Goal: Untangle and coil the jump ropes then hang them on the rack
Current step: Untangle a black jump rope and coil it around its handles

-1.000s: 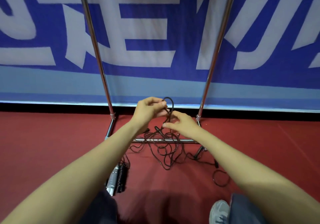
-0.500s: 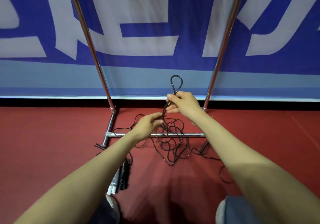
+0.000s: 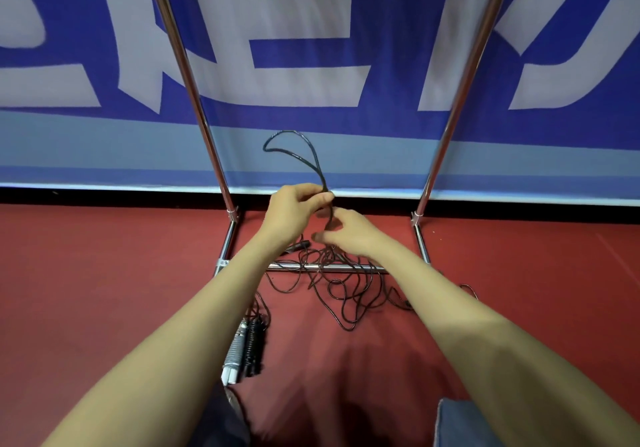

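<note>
You look down along both bare forearms to a red floor [image 3: 104, 308] in front of a blue and white banner [image 3: 311, 65]. Your left hand [image 3: 298, 207] pinches a thin dark jump rope [image 3: 294, 151] between thumb and fingertips, and a loop of it stands up above that pinch. Your right hand [image 3: 349, 235] sits just below, fingers curled round the same strand where it drops toward the floor; blur softens that grip. The rest of the cord lies in a loose tangle [image 3: 341, 287] on the floor, draped across the low crossbar of the metal rack [image 3: 188, 83], whose two uprights rise either side of your hands. A bundle of what look like handles [image 3: 244, 346], silver and black, lies near your left forearm.

The job looks to be at an early stage: untangling is under way, no coil is formed, and nothing hangs on the rack as far as it shows. Its top rail is cut off above the frame. How many ropes make up the tangle cannot be told, and your right forearm hides part of it.
</note>
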Motion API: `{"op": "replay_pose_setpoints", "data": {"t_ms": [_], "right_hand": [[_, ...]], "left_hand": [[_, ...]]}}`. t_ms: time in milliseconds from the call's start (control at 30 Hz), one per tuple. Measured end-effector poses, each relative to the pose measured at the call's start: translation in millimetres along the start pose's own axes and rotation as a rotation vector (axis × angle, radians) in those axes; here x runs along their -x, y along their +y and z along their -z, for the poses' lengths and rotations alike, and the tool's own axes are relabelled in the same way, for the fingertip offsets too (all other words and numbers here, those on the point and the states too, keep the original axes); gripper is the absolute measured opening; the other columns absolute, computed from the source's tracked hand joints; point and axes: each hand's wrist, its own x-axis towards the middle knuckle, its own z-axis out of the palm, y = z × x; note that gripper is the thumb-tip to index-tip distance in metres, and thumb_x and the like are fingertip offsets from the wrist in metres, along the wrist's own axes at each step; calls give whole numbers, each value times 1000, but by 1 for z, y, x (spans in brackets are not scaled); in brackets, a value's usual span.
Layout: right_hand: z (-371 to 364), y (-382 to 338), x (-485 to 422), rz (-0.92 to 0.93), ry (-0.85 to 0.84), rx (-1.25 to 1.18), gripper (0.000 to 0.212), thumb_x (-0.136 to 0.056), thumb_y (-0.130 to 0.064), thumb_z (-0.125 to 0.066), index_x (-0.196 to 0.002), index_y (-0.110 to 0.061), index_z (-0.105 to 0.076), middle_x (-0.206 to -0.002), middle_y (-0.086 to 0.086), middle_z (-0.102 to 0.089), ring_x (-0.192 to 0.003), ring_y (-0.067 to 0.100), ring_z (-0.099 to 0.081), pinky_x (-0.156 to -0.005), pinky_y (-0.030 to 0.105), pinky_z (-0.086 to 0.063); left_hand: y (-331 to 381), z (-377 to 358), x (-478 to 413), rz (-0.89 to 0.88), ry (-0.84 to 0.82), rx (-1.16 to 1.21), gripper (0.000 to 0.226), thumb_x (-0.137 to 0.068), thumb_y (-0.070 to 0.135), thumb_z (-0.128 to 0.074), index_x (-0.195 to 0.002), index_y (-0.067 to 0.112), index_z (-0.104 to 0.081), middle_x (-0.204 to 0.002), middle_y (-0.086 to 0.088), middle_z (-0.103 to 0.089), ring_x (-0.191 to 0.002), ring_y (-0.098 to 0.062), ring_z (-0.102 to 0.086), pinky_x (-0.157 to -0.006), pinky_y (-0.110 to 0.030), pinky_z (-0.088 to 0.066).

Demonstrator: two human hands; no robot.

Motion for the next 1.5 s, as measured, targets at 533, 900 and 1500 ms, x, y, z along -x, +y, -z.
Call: {"op": "replay_pose_setpoints", "data": {"t_ms": [533,900,1500], "right_hand": [[38,-5,15,45,212,-329,16,-95,-19,-60,-81,-15,-64,-70,5,-61,-57,14,-60,-67,28,-56],[65,9,28,-55,132,-706,25,-96,-15,-57,-116,1,-59,-96,9,-62,-73,14,-59,-70,25,-59],[38,40,32,-6,88,14,27,-89,-25,-68,-89,2,-68,-66,6,-67,-58,15,-67,-74,38,-60]], "left_hand": [[-13,-17,10,130,-316,132,32,-95,-2,-48,-123,10,-59,-114,-2,-65,-106,-14,-57,-93,-27,-47],[-24,-50,24,39,-269,52,13,-94,25,-60,-88,23,-71,-87,5,-73,-81,-10,-61,-93,-41,-50],[1,-39,15,172,-97,321,33,-102,28,-43,-100,2,-63,-88,-6,-65,-79,-18,-63,-76,-33,-57]]}}
